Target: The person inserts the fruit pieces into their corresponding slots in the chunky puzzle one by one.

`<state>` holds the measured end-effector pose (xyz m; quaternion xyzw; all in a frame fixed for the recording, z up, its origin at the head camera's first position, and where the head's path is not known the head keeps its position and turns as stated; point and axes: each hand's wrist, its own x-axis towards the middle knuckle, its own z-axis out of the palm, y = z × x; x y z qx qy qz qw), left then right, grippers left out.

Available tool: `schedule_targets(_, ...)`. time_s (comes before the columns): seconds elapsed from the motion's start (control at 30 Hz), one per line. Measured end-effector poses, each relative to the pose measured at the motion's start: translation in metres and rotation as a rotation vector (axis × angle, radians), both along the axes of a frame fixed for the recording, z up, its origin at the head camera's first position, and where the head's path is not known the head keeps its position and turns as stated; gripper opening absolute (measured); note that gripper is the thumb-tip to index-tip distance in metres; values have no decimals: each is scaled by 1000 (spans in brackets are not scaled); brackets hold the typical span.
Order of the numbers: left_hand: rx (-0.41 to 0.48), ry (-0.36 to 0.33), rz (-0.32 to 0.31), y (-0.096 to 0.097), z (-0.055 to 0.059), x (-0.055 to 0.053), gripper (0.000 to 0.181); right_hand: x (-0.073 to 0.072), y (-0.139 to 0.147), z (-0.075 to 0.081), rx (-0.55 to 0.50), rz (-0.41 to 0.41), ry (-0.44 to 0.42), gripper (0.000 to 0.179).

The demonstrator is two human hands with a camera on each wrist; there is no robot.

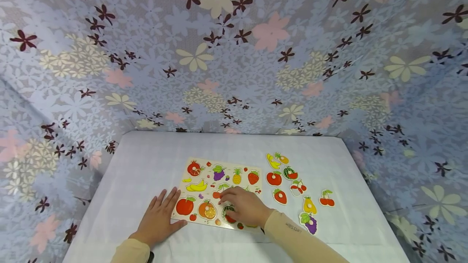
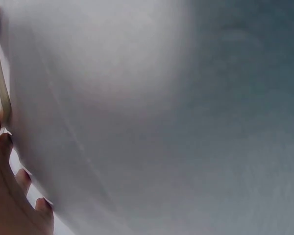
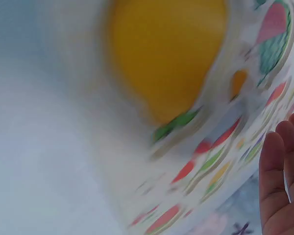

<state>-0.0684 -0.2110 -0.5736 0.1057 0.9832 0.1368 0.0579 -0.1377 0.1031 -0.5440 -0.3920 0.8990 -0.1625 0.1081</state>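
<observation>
Head view puts the left hand [image 1: 157,219] nearest, its fingers straight and thumb set apart at the left edge of the puzzle board [image 1: 228,166]; the right hand [image 1: 248,207] hangs over the board's near half, fingers loosely bent and parted from the thumb, with no piece visible between them. The board lies flat on the surface [image 1: 351,218], looking thin and stiff, light enough to slide if unsteadied. Within it, the orange piece [image 1: 207,210] and, farther back, the pomegranate piece [image 1: 194,169] show pale knobs. To the right lie loose pieces: grapes [image 1: 310,225], pear [image 1: 309,205], cherries [image 1: 327,199], strawberry [image 1: 280,196], apple [image 1: 274,178]. These should be light, rigid and fairly sturdy, perhaps smooth-faced; knobs, where visible, offer the surest pinch, outer rims second. Flowered cloth [image 1: 234,72] hangs behind.
</observation>
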Motion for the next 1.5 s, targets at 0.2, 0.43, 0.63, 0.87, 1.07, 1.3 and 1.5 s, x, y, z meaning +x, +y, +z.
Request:
schedule_targets(0.2,14,41,-3,-4,-7,-1,99,-2,32,3,13,-101,-23,32)
schedule_targets(0.43,20,87,-9,-8,-17,-3,102,-1,68,5,-37,-182,12,32)
schedule_targets(0.63,1,65,-7,-6,-10,-4,100,-1,102,-1,-21,-252,68,36)
schedule_targets(0.87,-25,17,-6,-4,-3,-7,99,-1,130,-7,26,-390,92,41)
schedule_targets(1.07,-34,4,-9,-5,-7,-8,100,-1,143,-13,37,-471,86,41)
schedule_targets(1.3,-26,9,-8,-4,-6,-7,101,-3,149,-22,34,-490,79,40)
schedule_targets(1.5,-15,-15,-2,-3,-4,-8,100,-5,148,-23,34,-495,64,40)
